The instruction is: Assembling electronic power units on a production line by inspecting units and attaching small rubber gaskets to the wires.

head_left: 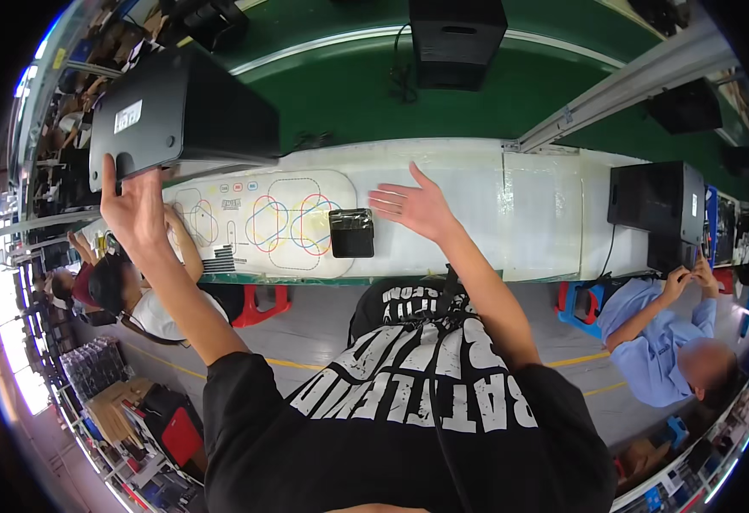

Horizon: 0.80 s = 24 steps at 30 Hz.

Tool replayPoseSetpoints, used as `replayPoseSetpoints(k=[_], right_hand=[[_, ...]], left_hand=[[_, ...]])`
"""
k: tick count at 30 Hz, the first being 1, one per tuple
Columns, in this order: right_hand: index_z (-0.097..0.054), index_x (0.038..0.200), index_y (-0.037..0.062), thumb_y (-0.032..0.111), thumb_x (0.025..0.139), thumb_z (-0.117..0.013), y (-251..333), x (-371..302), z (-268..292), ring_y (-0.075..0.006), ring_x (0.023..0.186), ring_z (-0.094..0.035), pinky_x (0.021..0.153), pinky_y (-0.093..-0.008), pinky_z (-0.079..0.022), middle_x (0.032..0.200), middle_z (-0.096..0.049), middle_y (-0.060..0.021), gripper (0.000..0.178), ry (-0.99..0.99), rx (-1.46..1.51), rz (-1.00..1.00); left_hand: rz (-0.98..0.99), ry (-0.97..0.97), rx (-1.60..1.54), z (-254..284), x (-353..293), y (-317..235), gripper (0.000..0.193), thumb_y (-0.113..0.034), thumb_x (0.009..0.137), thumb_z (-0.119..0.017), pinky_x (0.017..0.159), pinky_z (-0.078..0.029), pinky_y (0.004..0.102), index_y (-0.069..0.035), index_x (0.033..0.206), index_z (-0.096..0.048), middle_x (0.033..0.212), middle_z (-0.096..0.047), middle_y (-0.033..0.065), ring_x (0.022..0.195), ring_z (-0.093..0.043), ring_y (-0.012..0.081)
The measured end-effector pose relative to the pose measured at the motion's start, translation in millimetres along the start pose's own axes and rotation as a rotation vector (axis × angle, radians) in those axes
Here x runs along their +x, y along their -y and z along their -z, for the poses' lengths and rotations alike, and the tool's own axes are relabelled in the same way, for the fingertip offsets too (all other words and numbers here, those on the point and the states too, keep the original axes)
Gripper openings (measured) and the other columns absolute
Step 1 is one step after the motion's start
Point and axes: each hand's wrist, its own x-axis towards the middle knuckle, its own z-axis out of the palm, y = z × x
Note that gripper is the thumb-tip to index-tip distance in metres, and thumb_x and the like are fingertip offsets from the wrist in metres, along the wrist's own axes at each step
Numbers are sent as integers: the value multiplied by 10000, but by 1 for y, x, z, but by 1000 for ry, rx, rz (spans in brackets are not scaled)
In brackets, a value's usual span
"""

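Observation:
At the left, a large black box-shaped cabinet (216, 111) with a white label stands tilted over the bench's edge. My left hand (138, 209) grips its lower side, with some fingers tucked into a recess and one finger lying against the panel. My right hand (415, 208) is stretched out flat over the white bench, fingers spread and holding nothing. Beside its fingertips sits a small black open-topped tray (352, 233) with clear tape along its top. Under the left side of the bench lies a white printed mat (285, 192) with coloured loops.
A green conveyor (349, 103) runs behind the white bench (468, 248), carrying another black cabinet (457, 51) with a cable. A metal post (622, 85) slants at the right. Co-workers sit at the left (178, 308) and right (657, 342); a further cabinet (655, 201) stands by the right one.

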Motion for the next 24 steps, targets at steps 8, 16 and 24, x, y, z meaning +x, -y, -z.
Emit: replayPoseSetpoints(k=[8, 16, 24], right_hand=[[-417, 1253, -100, 606, 855, -481, 6, 11, -17, -408, 1254, -397, 1061, -552, -270, 1318, -440, -273, 812, 88, 733, 176], [-589, 1009, 64, 317, 936, -480, -29, -160, 74, -226, 983, -601, 867, -369, -473, 994, -658, -89, 285, -708, 395, 568], [-556, 1112, 88, 366, 908, -528, -22, -192, 126, -97, 854, -493, 743, -241, -392, 921, -543, 11, 346, -1170, -497, 593]], left_hand=[[773, 481, -153, -103, -119, 33, 411, -232, 990, -401, 1102, -256, 426, 70, 1261, -465, 1341, -470, 201, 1269, -414, 297], [914, 8, 128, -25, -124, 180, 306, -220, 972, -469, 879, -509, 358, 17, 1143, -559, 1129, -615, 155, 998, -613, 258], [1023, -401, -283, 285, -111, 300, 244, -125, 942, -441, 810, -557, 342, 22, 1083, -576, 1030, -638, 160, 944, -634, 263]])
